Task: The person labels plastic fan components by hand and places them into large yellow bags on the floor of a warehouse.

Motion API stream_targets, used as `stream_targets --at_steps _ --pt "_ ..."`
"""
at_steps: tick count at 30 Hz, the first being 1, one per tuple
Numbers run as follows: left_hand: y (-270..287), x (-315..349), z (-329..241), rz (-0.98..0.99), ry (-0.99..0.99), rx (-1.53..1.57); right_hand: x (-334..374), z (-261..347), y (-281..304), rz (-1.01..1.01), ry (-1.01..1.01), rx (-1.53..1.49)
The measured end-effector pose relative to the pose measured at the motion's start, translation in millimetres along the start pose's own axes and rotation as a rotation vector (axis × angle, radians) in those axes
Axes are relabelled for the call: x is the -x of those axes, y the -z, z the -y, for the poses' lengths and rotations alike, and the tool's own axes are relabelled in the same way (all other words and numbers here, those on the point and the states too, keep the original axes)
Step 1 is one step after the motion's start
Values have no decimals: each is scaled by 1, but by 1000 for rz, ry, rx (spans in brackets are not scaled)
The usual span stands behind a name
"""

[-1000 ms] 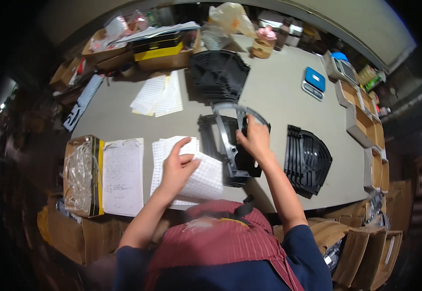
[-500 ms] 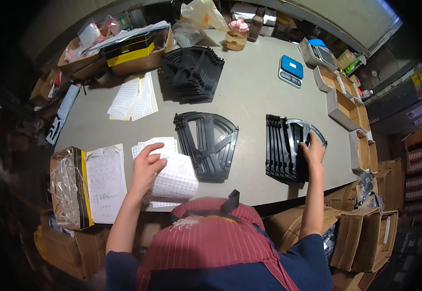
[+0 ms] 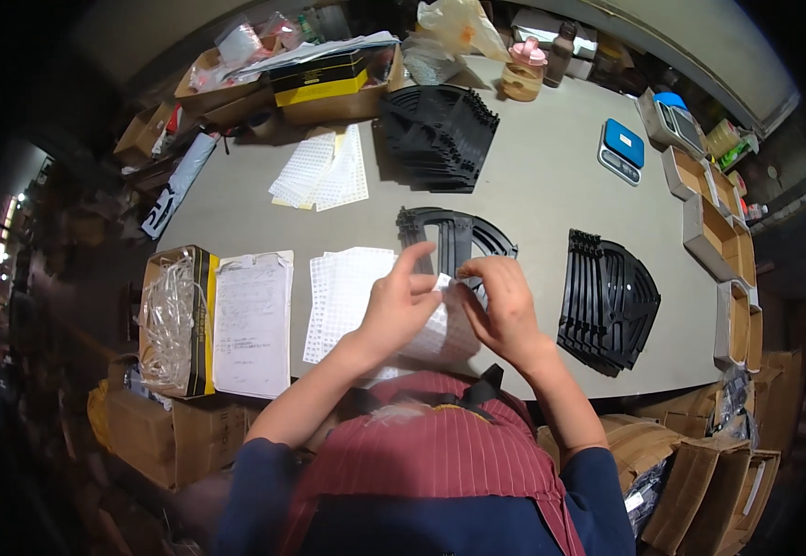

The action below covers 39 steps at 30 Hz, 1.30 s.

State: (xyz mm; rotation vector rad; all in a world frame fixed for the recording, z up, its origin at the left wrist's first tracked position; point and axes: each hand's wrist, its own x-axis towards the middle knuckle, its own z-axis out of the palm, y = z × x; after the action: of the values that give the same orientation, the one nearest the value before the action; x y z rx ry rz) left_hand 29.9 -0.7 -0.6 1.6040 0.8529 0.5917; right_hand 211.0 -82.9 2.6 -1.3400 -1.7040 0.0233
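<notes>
Close in front of me, my left hand (image 3: 396,310) pinches a white sheet of small printed labels (image 3: 445,335), held slightly bent. My right hand (image 3: 507,310) has its fingers closed at the sheet's upper right edge; whether a loose label is between them is too small to tell. Just beyond both hands lie fan-shaped black plastic parts (image 3: 463,232), partly covered by my fingers and the sheet. More label sheets (image 3: 336,301) lie flat beside my left forearm. To the right of my right hand is a fanned stack of the same black parts (image 3: 611,306).
Another stack of black parts (image 3: 440,134) stands at the back, beside more label sheets (image 3: 321,167). A written paper (image 3: 253,320) and a box of clear bands (image 3: 171,324) are at left. At right are a blue-topped scale (image 3: 623,144) and open cardboard trays (image 3: 718,236).
My right hand has left the right-hand stack of black parts and come to the label sheet. My left hand now holds that sheet up. The view has shifted, so the table appears farther right.
</notes>
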Motion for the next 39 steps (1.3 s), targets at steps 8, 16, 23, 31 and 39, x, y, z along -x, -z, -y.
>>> stream_targets --at_steps 8,16,23,31,39 --pt "3 6 -1 -26 -49 -44 -3 2 -21 62 56 46" --pt "9 1 7 -8 -99 -133 -1 -19 -35 81 -284 -377" --pt "22 5 27 -14 32 -85 3 -121 -67 -57 -400 -137" --pt "32 12 40 -55 113 -15 -1 -145 -87 359 261 432" --pt "57 15 60 -133 150 91 20 -122 -59 262 -214 263"
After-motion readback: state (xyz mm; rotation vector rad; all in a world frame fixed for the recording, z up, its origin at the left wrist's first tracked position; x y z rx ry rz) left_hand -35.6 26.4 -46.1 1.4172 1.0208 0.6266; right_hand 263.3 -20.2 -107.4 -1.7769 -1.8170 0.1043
